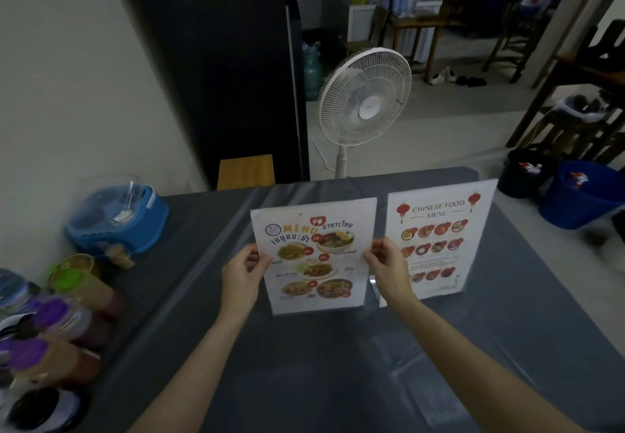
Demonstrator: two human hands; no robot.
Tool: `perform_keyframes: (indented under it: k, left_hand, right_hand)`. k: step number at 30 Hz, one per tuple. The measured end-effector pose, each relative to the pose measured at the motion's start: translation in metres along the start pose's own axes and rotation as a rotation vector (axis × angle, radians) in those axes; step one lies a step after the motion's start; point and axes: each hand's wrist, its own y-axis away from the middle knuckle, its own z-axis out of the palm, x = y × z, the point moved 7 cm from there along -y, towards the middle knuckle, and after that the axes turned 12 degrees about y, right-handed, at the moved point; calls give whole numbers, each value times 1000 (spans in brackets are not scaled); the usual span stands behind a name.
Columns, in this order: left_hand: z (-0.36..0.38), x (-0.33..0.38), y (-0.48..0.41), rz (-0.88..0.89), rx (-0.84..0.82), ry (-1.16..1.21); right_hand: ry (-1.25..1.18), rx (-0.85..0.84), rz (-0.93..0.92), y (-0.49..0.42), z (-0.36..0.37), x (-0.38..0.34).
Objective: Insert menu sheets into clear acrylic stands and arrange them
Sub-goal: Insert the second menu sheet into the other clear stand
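A clear acrylic stand holding a Thai food menu sheet stands upright near the middle of the grey-covered table. My left hand pinches its left edge and my right hand pinches its right edge, both about halfway up. Just to the right, a second acrylic stand with a Chinese food menu sheet stands upright on the table, untouched. Whether the Thai stand rests on the table or is lifted slightly, I cannot tell.
Several sauce bottles with purple and green caps crowd the table's left edge, beside a blue lidded container. A white pedestal fan stands beyond the table's far edge. A blue bucket and a black bucket sit on the floor at right.
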Motion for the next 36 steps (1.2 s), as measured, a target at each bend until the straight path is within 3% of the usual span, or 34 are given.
perform_keyframes:
  k: [10, 15, 36]
  left_hand:
    - [-3, -12, -2, -31, -24, -24]
    - [-5, -14, -7, -71, -57, -11]
    - [-11, 5, -11, -3, -12, -47]
  right_hand:
    - [51, -5, 19, 5, 3, 1]
    - [-48, -25, 11, 2, 1, -10]
    - [1, 33, -41, 1, -8, -28]
